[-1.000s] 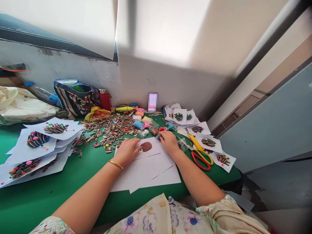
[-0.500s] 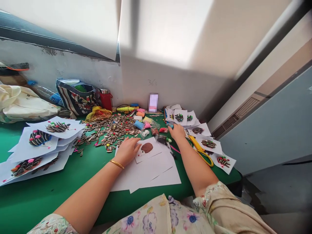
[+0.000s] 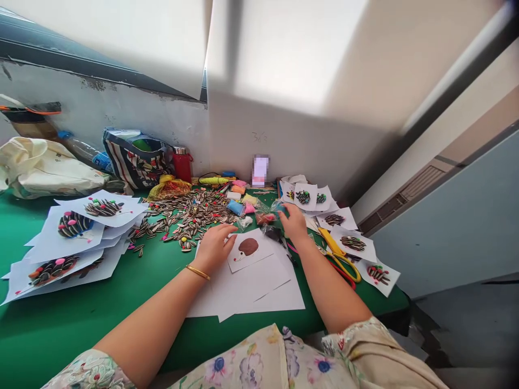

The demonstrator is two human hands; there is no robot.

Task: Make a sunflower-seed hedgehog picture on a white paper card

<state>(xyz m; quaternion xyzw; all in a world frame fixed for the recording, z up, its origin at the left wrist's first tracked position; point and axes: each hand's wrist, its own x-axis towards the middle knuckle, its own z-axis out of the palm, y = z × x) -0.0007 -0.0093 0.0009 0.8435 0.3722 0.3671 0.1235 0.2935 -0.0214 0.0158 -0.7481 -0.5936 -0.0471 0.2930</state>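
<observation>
While the left hand (image 3: 214, 246) rests loosely spread beside the card (image 3: 254, 259), a blue packet (image 3: 277, 207) lies beyond its right corner.
Right hand (image 3: 294, 222) is nearer, fingers bent; grip unclear.

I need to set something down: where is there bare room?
Widest: green tabletop, front left, between the stacked white picture sheets and left forearm. A smaller patch at front right separates right forearm from white picture cards. Crowded: back middle, with dark striped seeds and colourful plastic packets.

Faint handwritten "36" (image 3: 258, 137), third character unclear, on pale wall (image 3: 231, 138)
</observation>
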